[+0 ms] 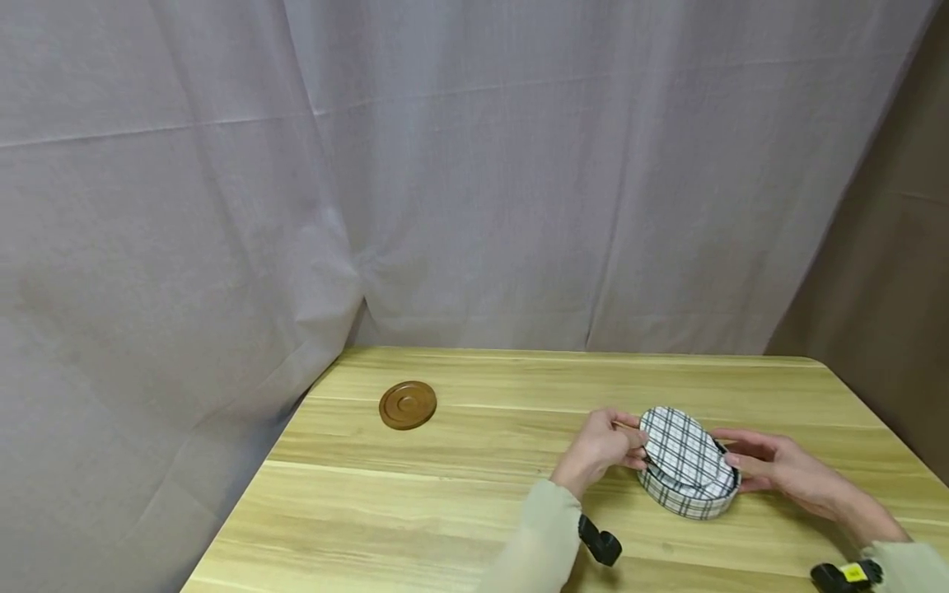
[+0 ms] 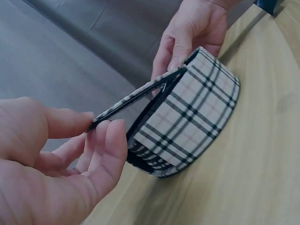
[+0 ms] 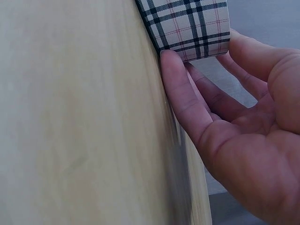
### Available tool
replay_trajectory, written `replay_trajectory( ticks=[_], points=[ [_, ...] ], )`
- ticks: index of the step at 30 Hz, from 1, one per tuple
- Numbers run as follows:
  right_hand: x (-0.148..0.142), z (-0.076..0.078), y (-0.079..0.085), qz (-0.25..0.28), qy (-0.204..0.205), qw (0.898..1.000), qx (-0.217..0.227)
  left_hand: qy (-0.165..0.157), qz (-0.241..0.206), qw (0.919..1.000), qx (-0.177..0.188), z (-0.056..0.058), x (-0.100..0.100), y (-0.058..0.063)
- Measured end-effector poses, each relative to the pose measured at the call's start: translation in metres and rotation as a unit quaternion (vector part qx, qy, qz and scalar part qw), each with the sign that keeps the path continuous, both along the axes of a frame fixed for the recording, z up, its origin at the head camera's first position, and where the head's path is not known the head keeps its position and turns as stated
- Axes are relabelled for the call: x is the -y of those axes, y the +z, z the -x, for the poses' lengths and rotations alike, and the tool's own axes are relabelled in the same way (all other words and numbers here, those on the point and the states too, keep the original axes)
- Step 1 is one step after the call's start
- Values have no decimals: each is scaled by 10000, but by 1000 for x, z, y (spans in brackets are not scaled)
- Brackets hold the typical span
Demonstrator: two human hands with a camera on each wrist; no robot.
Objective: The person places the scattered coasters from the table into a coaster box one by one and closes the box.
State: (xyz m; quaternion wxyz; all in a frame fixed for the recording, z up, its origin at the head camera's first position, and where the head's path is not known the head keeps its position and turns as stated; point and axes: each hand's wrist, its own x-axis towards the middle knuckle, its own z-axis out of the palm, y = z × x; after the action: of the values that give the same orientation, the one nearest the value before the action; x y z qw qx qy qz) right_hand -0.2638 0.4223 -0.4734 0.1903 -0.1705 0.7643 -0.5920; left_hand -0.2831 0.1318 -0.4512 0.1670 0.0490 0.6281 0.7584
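An oval plaid box [image 1: 689,504] in white, black and thin red lines stands on the table. Its lid [image 1: 684,445] is tilted, raised at the left and resting in the rim at the right. Between thumb and fingertips my left hand [image 1: 604,449] pinches the lid's raised edge, and a gap under the lid shows in the left wrist view. My right hand [image 1: 789,469] holds the box's right end, thumb near the rim and fingers at the side wall [image 3: 192,28]. What lies inside the box is hidden.
A round brown wooden coaster or lid [image 1: 408,405] lies at the table's far left. The wooden table [image 1: 356,511] meets a grey curtain [image 1: 474,206] behind it. Black camera mounts [image 1: 599,541] sit on both wrists.
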Motion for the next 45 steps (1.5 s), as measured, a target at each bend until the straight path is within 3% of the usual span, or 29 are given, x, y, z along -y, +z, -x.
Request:
replay_trajectory(
  ticks=[7, 14, 21, 25, 33, 36, 45],
  points=[
    [0, -1, 0, 14, 55, 10000, -24, 17, 1041, 9944, -197, -9, 3, -4],
    [0, -2, 0, 31, 33, 10000, -12, -459, 1768, 9825, -369, -14, 7, -4],
    [2, -4, 0, 10, 61, 10000, -37, -781, 2497, 9624, -735, -14, 13, -3],
    [3, -3, 1, -26, -14, 10000, 5, -796, 2713, 9546, -938, -12, 20, -1],
    [1, -2, -1, 107, 94, 9999, -60, -894, 2719, 9516, -1119, -4, 45, 4],
    [-2, -2, -3, 209, 180, 9996, -103, -883, 2824, 9470, -1253, -1, 54, 7],
    [-3, 0, -2, 251, 260, 9993, -6, -843, 3330, 9193, -1921, 4, 85, 12]
  ],
)
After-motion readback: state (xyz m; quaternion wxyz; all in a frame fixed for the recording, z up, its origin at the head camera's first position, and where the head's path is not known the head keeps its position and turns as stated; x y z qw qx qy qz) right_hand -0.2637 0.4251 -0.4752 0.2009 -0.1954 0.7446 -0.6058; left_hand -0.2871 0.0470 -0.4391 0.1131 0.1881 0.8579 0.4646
